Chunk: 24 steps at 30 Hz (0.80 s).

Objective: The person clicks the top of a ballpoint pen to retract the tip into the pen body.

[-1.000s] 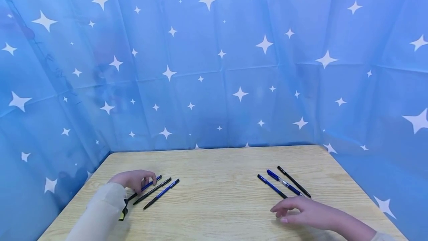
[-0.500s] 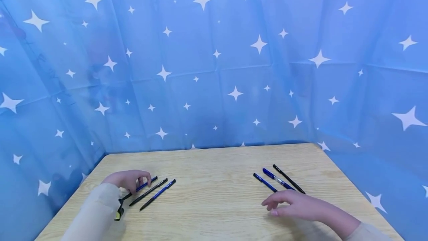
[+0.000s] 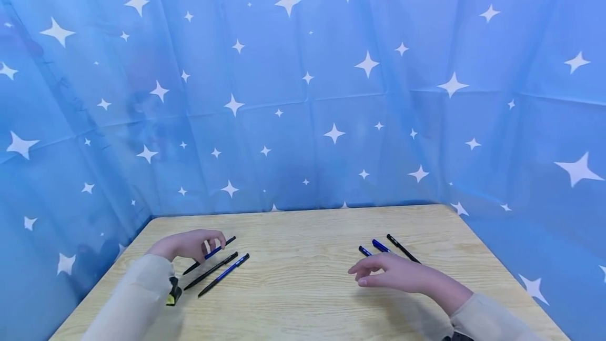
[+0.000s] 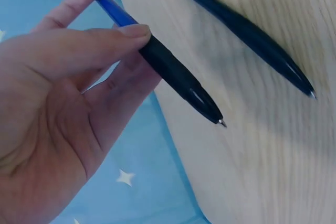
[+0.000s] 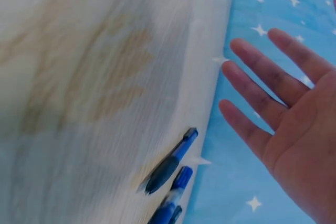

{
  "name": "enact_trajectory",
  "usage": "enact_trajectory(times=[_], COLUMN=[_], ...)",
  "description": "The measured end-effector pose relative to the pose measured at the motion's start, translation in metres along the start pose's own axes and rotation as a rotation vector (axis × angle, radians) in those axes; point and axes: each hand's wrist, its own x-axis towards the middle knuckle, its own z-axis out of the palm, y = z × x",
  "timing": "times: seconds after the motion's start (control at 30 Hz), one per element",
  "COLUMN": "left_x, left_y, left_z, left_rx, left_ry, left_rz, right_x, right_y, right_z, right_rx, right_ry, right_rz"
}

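My left hand (image 3: 191,244) pinches a blue pen with a black grip (image 4: 181,80) between thumb and fingers, its metal tip pointing away from the palm. Just beside it on the table lie a black pen (image 3: 211,271) and another blue pen (image 3: 223,275), both slanted. My right hand (image 3: 395,273) holds nothing; its fingers are spread and relaxed above the table, palm visible in the right wrist view. Behind that hand lie a blue pen (image 3: 365,251), a blue pen with a clear section (image 5: 172,198) and a black pen (image 3: 402,248), all partly hidden by it in the head view.
The light wood-grain table (image 3: 293,288) reaches back to a blue curtain with white stars (image 3: 303,120), which also hangs at both sides. A black and yellow strap (image 3: 174,292) shows at the left sleeve.
My left hand has raised the blue pen off the table, moving it slightly up and away from the other two. My right hand has shifted left, covering more of the right-hand pens.
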Motion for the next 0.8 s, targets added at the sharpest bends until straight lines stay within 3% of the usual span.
enact_trajectory(times=[0.2, 0.4, 0.6, 0.8], left_x=[0.006, 0.019, 0.031, 0.040], left_y=[0.023, 0.047, 0.070, 0.090], left_z=[0.001, 0.004, 0.008, 0.015], left_rx=[0.000, 0.063, 0.109, 0.085], left_ry=[-0.018, -0.033, -0.045, -0.021], left_rz=[0.066, 0.133, 0.218, 0.253], right_x=[0.013, 0.025, 0.027, 0.027], right_y=[-0.005, -0.005, 0.001, 0.004], right_z=[0.000, 0.001, 0.003, 0.003], right_rx=[-0.019, -0.072, -0.101, -0.121], right_ry=[0.015, 0.070, 0.141, 0.216], right_rz=[0.005, -0.008, -0.016, -0.053])
